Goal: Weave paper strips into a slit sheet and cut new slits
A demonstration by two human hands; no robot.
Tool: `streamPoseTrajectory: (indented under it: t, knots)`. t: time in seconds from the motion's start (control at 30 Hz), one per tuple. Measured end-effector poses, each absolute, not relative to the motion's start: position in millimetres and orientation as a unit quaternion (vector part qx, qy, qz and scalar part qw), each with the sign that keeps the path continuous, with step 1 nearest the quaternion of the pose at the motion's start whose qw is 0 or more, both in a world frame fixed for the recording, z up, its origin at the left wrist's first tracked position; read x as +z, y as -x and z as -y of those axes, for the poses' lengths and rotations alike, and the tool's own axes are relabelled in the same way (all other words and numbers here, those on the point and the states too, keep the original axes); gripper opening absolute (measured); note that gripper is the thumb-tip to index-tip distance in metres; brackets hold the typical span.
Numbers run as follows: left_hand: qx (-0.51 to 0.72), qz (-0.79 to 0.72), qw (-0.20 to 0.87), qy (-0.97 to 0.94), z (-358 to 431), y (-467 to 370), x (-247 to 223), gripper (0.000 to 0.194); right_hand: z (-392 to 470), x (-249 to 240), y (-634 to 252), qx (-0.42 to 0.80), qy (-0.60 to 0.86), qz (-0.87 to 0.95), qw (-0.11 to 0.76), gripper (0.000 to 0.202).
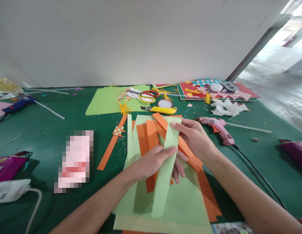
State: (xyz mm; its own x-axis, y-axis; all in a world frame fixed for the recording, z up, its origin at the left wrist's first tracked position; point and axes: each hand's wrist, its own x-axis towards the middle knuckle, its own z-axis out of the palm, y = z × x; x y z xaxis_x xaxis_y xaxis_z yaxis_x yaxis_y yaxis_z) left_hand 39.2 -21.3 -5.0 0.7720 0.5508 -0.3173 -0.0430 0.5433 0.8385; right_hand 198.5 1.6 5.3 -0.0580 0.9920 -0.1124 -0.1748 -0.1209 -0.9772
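Observation:
A pale green paper strip [163, 182] is held aslant over the sheets, its far end rounded off at the corners. My left hand [153, 161] grips it near the middle, thumb on top and fingers behind. Near its far end, my right hand [192, 133] pinches the same strip between thumb and fingers. Beneath lie light green paper sheets [185, 198] and several orange paper strips [142, 139], partly covered by the hands. Left of the pile rests an orange bookmark-like strip [108, 152] with a woven checkered patch and a yellow tassel [125, 108].
A pink hot glue gun [221, 128] with a cord lies at right; a blue one [19, 105] is at far left. Scissors [143, 95], a yellow utility knife [163, 110] and a tape roll [165, 103] lie behind. A blurred pink object [76, 159] sits left, near a white charger [11, 190].

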Motion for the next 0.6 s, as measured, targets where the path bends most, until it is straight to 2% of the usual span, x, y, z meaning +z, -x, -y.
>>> streamPoseTrajectory:
  t: [0.17, 0.33, 0.6]
  knots:
    - [0.187, -0.29, 0.827, -0.444, 21.5, -38.2, -5.9, 0.039, -0.2, 5.8, -196.6, 0.619, 0.448, 0.431, 0.48, 0.022]
    - [0.221, -0.296, 0.815, -0.446, 20.4, -36.6, -8.1, 0.041, 4.4, 4.1, -193.7, 0.687, 0.426, 0.473, 0.352, 0.03]
    - [0.186, -0.306, 0.824, -0.439, 21.0, -39.2, -7.5, 0.039, 4.6, 4.5, -192.9, 0.676, 0.437, 0.429, 0.41, 0.023]
